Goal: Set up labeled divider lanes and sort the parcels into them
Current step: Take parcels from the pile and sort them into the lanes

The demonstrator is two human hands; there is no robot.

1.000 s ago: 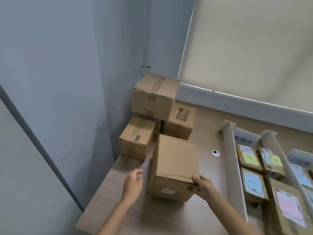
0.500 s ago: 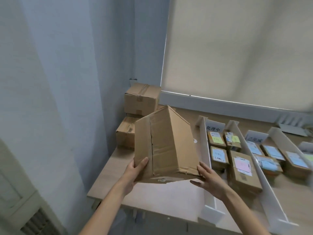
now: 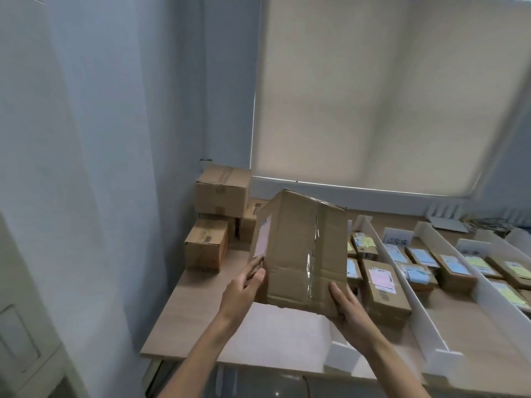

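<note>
While tilted, taped cardboard box (image 3: pixel 301 251) — creased, both hands gripping

Wooden surface (image 3: pixel 201 285) set into a room corner, with pale blue-grey walls (image 3: pixel 115 139) to its left and behind its far left end. A cream roller blind (image 3: pixel 388 96), drawn down, covers the window above the far edge of the surface, a thin line of light showing along its lower hem. At the far right of the surface lie a flat white device (image 3: pixel 446 224) and a tangle of cables (image 3: pixel 485 225); a pale cabinet (image 3: pixel 26 326) stands left of the surface.
</note>
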